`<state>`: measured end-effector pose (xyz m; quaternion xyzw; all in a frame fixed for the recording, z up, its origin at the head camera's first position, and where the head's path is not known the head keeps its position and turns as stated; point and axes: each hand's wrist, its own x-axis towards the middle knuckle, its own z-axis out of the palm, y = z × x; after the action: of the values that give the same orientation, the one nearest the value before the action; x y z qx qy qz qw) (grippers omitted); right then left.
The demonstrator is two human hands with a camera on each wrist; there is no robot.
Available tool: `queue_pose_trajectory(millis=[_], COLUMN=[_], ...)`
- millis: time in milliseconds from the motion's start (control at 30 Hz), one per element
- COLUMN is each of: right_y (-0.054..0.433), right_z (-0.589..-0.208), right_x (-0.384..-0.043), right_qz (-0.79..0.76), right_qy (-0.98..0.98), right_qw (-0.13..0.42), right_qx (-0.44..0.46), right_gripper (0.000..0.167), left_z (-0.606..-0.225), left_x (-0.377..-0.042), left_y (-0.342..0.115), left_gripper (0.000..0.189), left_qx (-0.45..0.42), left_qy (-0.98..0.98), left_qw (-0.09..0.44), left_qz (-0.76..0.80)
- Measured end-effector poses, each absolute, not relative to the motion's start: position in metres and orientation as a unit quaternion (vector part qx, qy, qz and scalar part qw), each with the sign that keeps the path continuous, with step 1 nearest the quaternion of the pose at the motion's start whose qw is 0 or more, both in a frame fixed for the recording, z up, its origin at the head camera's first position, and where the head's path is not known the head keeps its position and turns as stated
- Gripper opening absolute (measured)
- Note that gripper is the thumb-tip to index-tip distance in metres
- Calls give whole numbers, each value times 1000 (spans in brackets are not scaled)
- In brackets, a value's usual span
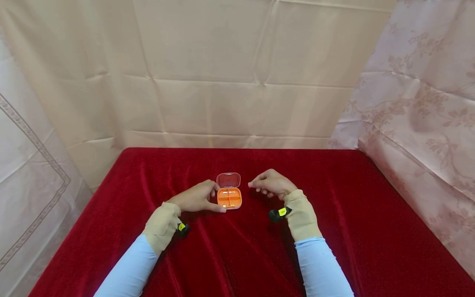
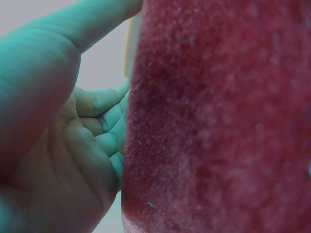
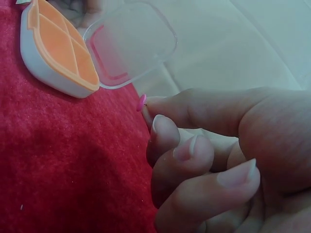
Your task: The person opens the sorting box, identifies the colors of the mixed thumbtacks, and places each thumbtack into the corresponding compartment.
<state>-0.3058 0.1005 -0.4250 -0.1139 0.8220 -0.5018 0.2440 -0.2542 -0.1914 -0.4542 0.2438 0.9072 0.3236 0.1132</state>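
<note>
An orange pill box (image 1: 229, 198) stands on the red cloth, divided into several compartments, its clear lid (image 1: 228, 180) raised at the back. Tiny yellowish pieces (image 1: 232, 205) show in the front compartments. My left hand (image 1: 198, 197) holds the box from the left, thumb at the front corner and fingers near the back; the left wrist view mostly hides this contact. To the right of the box, my right hand (image 1: 272, 182) is raised. Between its thumb and index finger it pinches a small pink disc (image 3: 141, 103), apart from the lid. A thin post seems to stick out behind the disc.
Dark red velvet cloth (image 1: 371, 231) covers the table, with soft folds in front of the box. A beige curtain (image 1: 222, 82) hangs behind the far edge. Patterned pale cloth (image 1: 426, 103) hangs on the right, and white cloth (image 1: 29, 173) on the left.
</note>
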Motion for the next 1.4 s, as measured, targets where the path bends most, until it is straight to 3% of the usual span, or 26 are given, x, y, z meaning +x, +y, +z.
queue_pose_trajectory(millis=[1400], right_y=[83], right_z=[-421], right_x=[-298], right_qz=[-491], right_qy=[827], right_qw=[243], right_qx=[-125], right_gripper=[21], left_z=[-453], left_x=[-255], left_y=[-192], left_gripper=[65], left_qx=[248], left_qy=[905], left_qw=[113], left_qz=[326])
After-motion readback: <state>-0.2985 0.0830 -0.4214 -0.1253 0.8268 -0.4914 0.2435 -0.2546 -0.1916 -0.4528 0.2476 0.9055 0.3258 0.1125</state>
